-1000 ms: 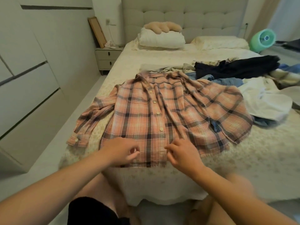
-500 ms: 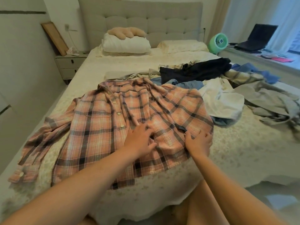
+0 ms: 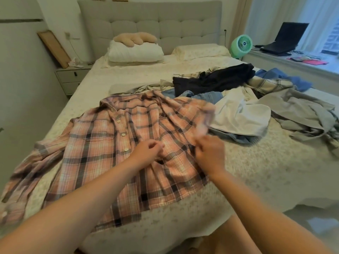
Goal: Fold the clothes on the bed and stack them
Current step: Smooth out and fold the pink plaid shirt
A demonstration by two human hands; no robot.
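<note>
A pink plaid shirt (image 3: 95, 149) lies spread front-up across the near part of the bed (image 3: 256, 171), its left sleeve stretched toward the bed's left edge. My left hand (image 3: 146, 154) sits on the shirt's front with its fingers curled into the fabric. Just to its right, my right hand (image 3: 211, 156) grips the shirt's right sleeve (image 3: 203, 123), which is raised off the bed and blurred. Behind and to the right lies an unfolded pile: a dark garment (image 3: 214, 79), jeans (image 3: 207, 96), a white garment (image 3: 242, 118), a grey garment (image 3: 300, 110) and a blue one (image 3: 286, 79).
Pillows (image 3: 135, 52) lean against the headboard at the far end. A nightstand (image 3: 71, 77) stands left of the bed. A green fan (image 3: 241, 44) and a laptop (image 3: 286, 37) sit on the window ledge to the right. Bare sheet shows near the bed's front right corner.
Both hands moved from the shirt's hem up toward its right side. The right hand took hold of the right sleeve and has lifted it; the left hand's fingers curled into the fabric.
</note>
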